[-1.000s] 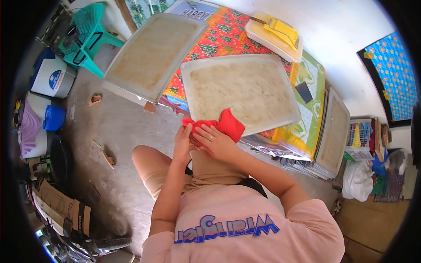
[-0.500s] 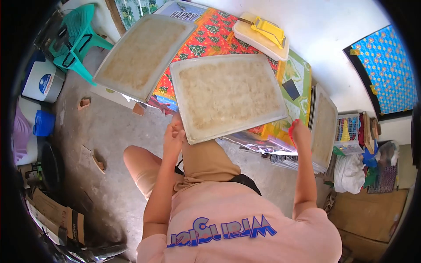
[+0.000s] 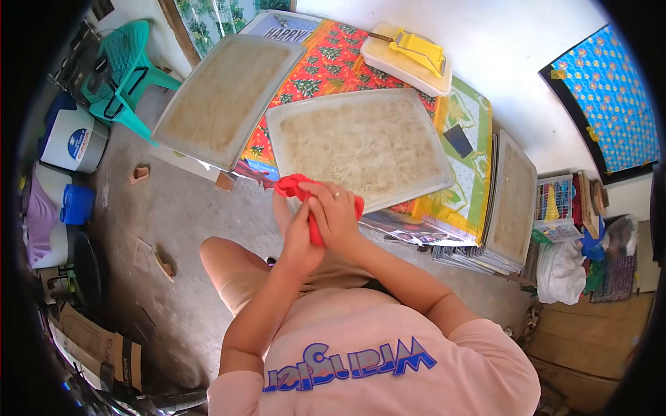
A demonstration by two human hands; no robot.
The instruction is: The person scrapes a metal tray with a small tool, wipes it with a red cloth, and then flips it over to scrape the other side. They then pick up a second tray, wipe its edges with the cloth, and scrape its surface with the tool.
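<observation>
Red cloth (image 3: 291,186): bunched between both hands, above the lap, at the near left edge of the front board; the hands cover much of it, so whether it touches the board is hard to tell.
Left hand (image 3: 303,239): grip closed, fingers folded around the cloth from below.
Right hand (image 3: 336,213): grip closed over the cloth, a ring on one finger, red showing past its outer side.
Front board (image 3: 364,149): lies flat on the tabletop (image 3: 331,66), pale-rimmed, with a mottled tan face.
Left board (image 3: 225,104): similar, angled, near the front board.
Tub (image 3: 402,76): white, at the back, with a yellow tool (image 3: 420,52) across its top.
Dark square (image 3: 458,141): flat, just right of the front board.
Stacked boards (image 3: 512,201): at the right end.
</observation>
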